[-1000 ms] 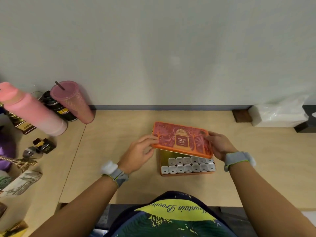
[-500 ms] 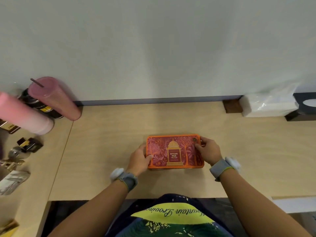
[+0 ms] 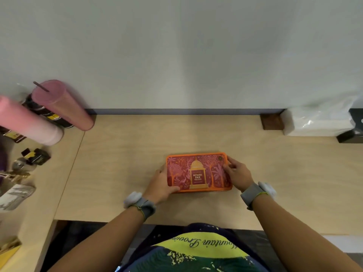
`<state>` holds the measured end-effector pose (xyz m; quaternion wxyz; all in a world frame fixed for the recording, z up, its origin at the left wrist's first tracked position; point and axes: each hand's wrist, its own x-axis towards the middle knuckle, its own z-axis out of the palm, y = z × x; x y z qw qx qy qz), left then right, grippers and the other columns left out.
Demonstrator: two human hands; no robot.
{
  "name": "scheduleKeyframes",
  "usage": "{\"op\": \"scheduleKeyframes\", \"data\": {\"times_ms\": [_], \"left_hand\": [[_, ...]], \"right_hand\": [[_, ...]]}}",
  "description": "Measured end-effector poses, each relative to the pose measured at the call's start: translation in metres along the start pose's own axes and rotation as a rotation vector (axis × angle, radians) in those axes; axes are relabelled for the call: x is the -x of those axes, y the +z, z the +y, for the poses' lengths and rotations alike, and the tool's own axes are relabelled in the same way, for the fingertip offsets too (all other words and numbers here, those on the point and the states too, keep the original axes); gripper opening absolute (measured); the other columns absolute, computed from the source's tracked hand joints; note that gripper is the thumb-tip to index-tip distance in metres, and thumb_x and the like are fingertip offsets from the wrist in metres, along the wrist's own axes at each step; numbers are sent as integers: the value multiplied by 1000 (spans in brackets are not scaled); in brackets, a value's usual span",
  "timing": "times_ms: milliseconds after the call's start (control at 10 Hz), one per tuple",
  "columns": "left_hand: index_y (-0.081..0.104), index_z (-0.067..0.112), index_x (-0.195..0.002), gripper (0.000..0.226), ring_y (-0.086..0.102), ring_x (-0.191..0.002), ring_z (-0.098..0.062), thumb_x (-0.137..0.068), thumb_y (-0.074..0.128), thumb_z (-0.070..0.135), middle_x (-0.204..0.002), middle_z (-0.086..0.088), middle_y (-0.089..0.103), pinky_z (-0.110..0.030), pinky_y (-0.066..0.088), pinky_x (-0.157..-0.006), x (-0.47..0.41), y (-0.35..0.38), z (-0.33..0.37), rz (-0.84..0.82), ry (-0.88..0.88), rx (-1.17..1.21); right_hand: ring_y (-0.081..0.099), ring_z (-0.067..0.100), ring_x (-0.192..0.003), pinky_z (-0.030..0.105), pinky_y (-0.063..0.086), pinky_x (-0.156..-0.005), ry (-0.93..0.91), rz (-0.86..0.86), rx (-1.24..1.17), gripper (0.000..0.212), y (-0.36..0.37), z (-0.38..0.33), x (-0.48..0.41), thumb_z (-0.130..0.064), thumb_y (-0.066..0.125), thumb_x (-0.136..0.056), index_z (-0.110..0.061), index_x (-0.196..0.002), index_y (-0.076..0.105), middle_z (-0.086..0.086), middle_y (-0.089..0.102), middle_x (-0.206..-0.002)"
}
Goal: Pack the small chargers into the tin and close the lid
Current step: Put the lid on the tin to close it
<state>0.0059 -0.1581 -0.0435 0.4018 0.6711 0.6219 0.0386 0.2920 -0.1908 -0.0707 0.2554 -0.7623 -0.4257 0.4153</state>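
Note:
An orange and red tin lies flat on the wooden table, its decorated lid covering it fully. The small chargers are hidden under the lid. My left hand grips the tin's left end, thumb on the lid's near left corner. My right hand holds the right end, with fingers pressed on the lid's right edge.
A pink bottle, a mauve tumbler and a dark can stand at the far left, with small trinkets nearer. A white wrapped pack and a brown block sit at the back right by the wall.
One second ago the lid was held tilted above the open tin with white chargers showing. It has come down onto the tin, and both hands now hold its ends.

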Motion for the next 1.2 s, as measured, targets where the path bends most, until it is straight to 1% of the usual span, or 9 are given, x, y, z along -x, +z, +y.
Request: {"op": "scheduleKeyframes", "data": {"times_ms": [100, 200, 400, 500, 600, 700, 800, 900, 1200], "left_hand": [[21, 21, -149, 108, 55, -113, -29, -65, 87, 37, -120, -8, 50, -39, 46, -100, 0, 3, 5, -11, -27, -105], [22, 15, -146, 105, 54, -115, -30, -67, 85, 40, -126, -12, 51, -40, 46, -99, -2, 3, 9, -27, -53, -185], [-18, 7, -151, 120, 53, -124, -31, -81, 74, 41, -141, -16, 52, -36, 42, -103, -13, -1, 8, -179, -91, -199], [-16, 7, -152, 119, 52, -125, -33, -81, 75, 39, -141, -17, 51, -36, 41, -103, -25, -9, 14, -172, -92, -183], [29, 6, -146, 87, 56, -117, -36, -80, 77, 32, -127, -20, 58, -36, 45, -96, -47, -22, 24, -22, -54, -137], [48, 6, -132, 58, 57, -109, -41, -84, 72, 28, -115, -24, 60, -38, 44, -91, -65, -26, 34, 118, -70, -119], [56, 5, -127, 41, 63, -101, -40, -90, 64, 18, -107, -23, 67, -36, 47, -84, -90, -30, 46, 205, -97, -11], [54, 7, -130, 36, 62, -103, -43, -96, 54, 17, -111, -24, 67, -37, 46, -83, -113, -35, 52, 235, -91, 24], [56, 28, -134, 43, 64, -108, -33, -94, 50, 13, -117, -9, 71, -37, 50, -93, -133, -50, 44, 142, -69, 167]], "right_hand": [[70, 25, -93, 37, 54, -85, -10, -22, -22, 46, -2, 6, 1, -30, 60, -94, -33, -138, 49, 5, 74, -98], [70, 23, -91, 32, 53, -79, -1, -8, 11, 46, -2, 8, 3, -39, 59, -93, -40, -138, 47, -1, 72, -89], [65, 28, -53, 37, 55, -38, 25, -55, 179, 46, -3, -4, 6, -55, 37, -97, -55, -141, 27, 10, 69, -88], [67, 36, -57, 38, 56, -37, 81, -111, 171, 44, -8, -18, -5, -57, 33, -96, -61, -138, 22, 14, 67, -99], [69, 36, -65, 41, 58, -43, 157, -104, 33, 41, -15, -42, -30, -51, 39, -96, -54, -137, 35, 13, 62, -109], [70, 38, -83, 47, 62, -64, 164, -60, -6, 39, -13, -54, -48, -41, 45, -95, -35, -134, 50, 11, 67, -113], [72, 37, -78, 42, 60, -76, 170, 16, -23, 39, -10, -64, -66, -43, 51, -95, -24, -128, 58, 16, 74, -101], [71, 35, -84, 47, 57, -86, 171, 70, -69, 33, -10, -73, -84, -33, 56, -93, -18, -122, 63, 14, 75, -99], [67, 33, -98, 49, 55, -90, 166, 126, -152, 38, -8, -81, -100, -34, 63, -84, -21, -120, 64, 8, 70, -113]]}}
